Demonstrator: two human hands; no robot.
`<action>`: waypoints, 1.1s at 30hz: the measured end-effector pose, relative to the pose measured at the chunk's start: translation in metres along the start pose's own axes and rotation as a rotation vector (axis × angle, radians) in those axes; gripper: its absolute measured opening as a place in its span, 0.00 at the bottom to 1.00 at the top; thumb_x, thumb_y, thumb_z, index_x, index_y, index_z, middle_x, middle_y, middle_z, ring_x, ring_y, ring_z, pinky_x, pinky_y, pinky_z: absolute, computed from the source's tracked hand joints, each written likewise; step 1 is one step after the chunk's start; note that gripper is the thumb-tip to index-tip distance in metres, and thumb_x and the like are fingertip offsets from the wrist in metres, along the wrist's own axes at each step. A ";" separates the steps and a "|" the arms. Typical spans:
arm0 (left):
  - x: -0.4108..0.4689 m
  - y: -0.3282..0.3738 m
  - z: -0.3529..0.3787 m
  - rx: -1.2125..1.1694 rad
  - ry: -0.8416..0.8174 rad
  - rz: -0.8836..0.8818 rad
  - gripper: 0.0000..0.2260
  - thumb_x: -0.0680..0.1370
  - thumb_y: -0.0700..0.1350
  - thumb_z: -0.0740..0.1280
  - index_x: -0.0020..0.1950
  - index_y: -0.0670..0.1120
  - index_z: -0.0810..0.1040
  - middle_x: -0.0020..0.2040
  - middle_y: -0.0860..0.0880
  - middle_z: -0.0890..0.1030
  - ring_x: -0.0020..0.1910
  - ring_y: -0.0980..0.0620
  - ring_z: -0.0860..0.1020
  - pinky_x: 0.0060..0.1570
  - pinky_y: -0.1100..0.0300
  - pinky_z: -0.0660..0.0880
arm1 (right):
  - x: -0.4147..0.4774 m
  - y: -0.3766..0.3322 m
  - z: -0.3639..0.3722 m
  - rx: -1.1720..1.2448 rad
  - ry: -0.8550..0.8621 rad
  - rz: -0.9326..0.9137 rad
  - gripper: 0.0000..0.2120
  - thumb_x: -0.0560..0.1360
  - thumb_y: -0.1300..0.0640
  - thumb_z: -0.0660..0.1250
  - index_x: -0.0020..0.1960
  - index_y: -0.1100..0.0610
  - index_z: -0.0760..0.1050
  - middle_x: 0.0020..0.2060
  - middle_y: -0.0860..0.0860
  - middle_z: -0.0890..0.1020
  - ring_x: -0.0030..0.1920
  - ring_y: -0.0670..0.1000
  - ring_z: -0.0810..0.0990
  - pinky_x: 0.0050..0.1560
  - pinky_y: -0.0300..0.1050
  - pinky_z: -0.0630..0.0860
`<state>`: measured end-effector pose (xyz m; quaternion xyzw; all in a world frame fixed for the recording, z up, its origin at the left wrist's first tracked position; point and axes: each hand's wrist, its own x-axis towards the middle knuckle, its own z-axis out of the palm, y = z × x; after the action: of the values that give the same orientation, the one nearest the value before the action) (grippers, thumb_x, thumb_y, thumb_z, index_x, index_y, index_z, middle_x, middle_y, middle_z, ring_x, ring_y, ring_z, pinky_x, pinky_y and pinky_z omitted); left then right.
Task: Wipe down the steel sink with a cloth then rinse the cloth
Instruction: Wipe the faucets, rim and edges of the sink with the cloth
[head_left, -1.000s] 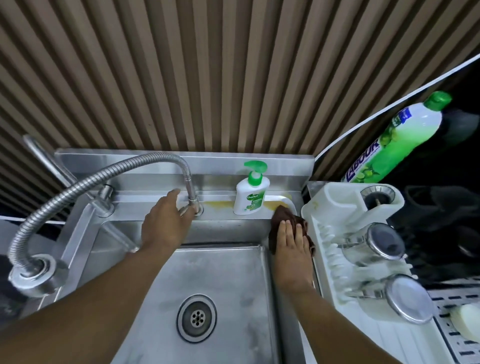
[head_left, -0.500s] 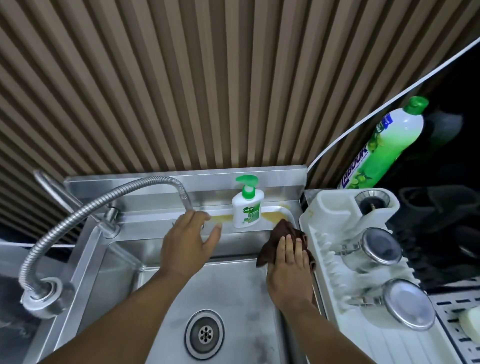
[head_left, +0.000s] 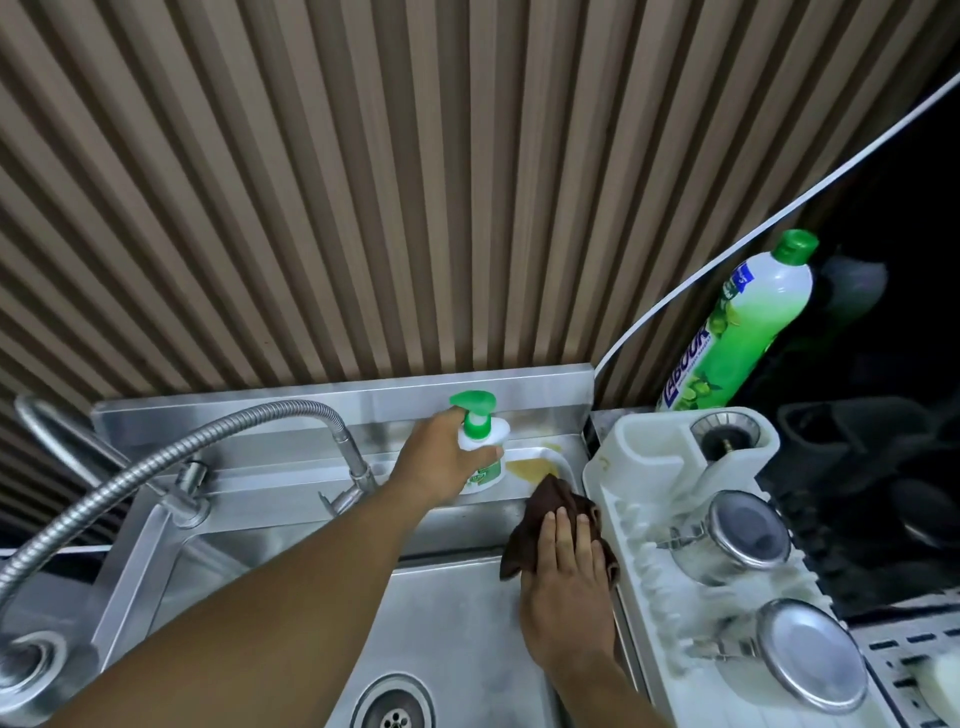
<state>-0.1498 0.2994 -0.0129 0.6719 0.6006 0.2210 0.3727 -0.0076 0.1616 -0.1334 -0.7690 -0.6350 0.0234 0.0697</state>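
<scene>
The steel sink fills the lower middle, its drain at the bottom edge. A dark brown cloth lies against the sink's back right corner. My right hand presses flat on the cloth, fingers straight. My left hand grips the white soap pump bottle with a green pump head, on the rear ledge. A yellowish stain marks the ledge right of the bottle.
A flexible metal faucet hose arcs over the left side, its base at the lower left. A white drying rack with steel cups stands right of the sink. A green detergent bottle leans behind it.
My left hand moved right from the faucet base and took hold of the soap bottle. My right hand stayed flat on the cloth at the back right corner.
</scene>
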 end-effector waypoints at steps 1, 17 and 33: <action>-0.002 -0.001 -0.001 0.006 -0.015 0.015 0.20 0.73 0.50 0.78 0.61 0.47 0.78 0.53 0.51 0.80 0.53 0.48 0.78 0.53 0.56 0.73 | 0.000 0.000 0.002 0.002 0.003 0.005 0.31 0.73 0.51 0.54 0.70 0.67 0.74 0.67 0.62 0.77 0.69 0.65 0.74 0.73 0.54 0.51; -0.063 -0.065 -0.070 -0.053 0.053 -0.030 0.30 0.63 0.70 0.72 0.58 0.54 0.81 0.52 0.58 0.84 0.51 0.57 0.81 0.56 0.52 0.79 | 0.019 0.000 0.000 0.068 -0.043 0.015 0.27 0.70 0.56 0.58 0.66 0.64 0.78 0.65 0.58 0.80 0.67 0.60 0.77 0.70 0.51 0.59; -0.099 -0.103 -0.114 -0.107 0.084 -0.075 0.14 0.71 0.51 0.79 0.54 0.57 0.80 0.49 0.61 0.84 0.49 0.60 0.82 0.53 0.54 0.80 | 0.100 -0.072 -0.098 1.449 0.322 0.605 0.18 0.74 0.46 0.56 0.60 0.42 0.78 0.52 0.52 0.84 0.54 0.54 0.82 0.62 0.55 0.77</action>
<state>-0.3190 0.2301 -0.0061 0.6181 0.6279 0.2667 0.3907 -0.0462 0.2653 -0.0218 -0.6651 -0.2079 0.3368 0.6332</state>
